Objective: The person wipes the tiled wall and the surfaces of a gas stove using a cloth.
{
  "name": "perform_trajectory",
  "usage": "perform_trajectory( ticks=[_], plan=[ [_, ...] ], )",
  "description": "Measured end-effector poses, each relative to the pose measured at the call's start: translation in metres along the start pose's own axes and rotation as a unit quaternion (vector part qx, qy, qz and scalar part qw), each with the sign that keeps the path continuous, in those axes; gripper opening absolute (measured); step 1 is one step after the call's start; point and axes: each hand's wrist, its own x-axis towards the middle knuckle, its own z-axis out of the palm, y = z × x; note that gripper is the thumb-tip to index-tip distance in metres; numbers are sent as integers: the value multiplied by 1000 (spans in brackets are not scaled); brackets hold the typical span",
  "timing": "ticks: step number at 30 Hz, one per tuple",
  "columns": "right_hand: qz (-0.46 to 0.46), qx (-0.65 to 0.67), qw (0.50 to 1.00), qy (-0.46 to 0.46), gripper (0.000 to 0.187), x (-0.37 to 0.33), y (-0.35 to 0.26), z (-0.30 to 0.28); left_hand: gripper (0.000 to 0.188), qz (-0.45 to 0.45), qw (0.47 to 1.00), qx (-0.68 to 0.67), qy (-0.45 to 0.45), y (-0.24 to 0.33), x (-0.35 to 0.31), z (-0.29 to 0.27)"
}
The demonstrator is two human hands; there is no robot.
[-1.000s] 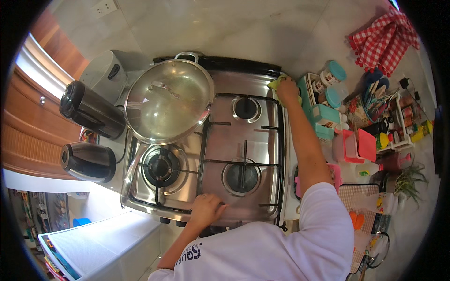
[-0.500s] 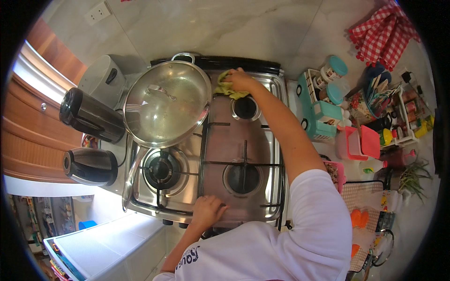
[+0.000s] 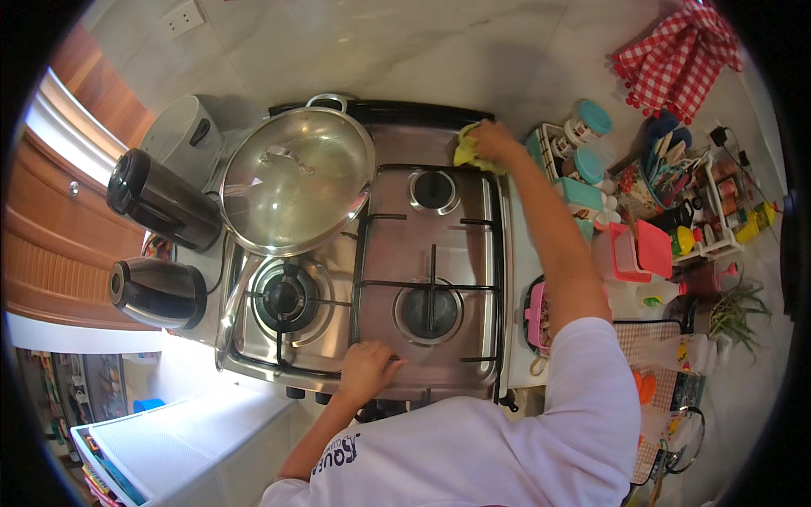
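Observation:
A stainless steel gas stove (image 3: 404, 144) lies in front of me with a wet, soapy-looking sheen on its right half. At its back right corner my right hand (image 3: 497, 142) presses a yellow-green cloth (image 3: 466, 149) onto the surface, fingers closed on it. My left hand (image 3: 367, 368) is at the front edge, its fingers curled over the black stove grate (image 3: 405, 286) beside the middle; part of that contact is hidden under the hand. Two burners (image 3: 432, 191) show on the right half. A large lidded pan (image 3: 297, 182) covers the back left, its handle pointing toward me.
Left of the stove stand a dark flask (image 3: 160, 203), a kettle (image 3: 159, 293) and a grey bin-like container (image 3: 182, 139). Teal caddies (image 3: 583, 194), a pink container (image 3: 621, 253) and utensils crowd the right counter. A red checked cloth (image 3: 676, 63) hangs on the wall.
My right hand has slid the cloth to the right along the back of the stove, from behind the rear burner to the corner. My left hand stays at the front edge.

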Motion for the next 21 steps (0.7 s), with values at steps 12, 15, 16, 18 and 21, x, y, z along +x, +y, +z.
perform_trajectory(
  ticks=[12,15,16,18,21],
  plan=[
    [-5,-98,949,-298,29,31,-11,-8,21,13,1000,-8,20,-4,-2,4],
    [-55,66,990,-116,31,37,-75,-5,21,-5,1000,-3,4,-5,-4,5],
    [-82,56,991,-88,32,42,-93,2,21,1,1000,1,2,-4,-3,3],
    [-31,120,992,2,33,52,-139,15,22,-14,1000,9,-23,-4,-3,3],
    [-21,93,995,13,33,60,-191,1,20,-16,1000,13,-12,-6,-7,3]
  ],
)
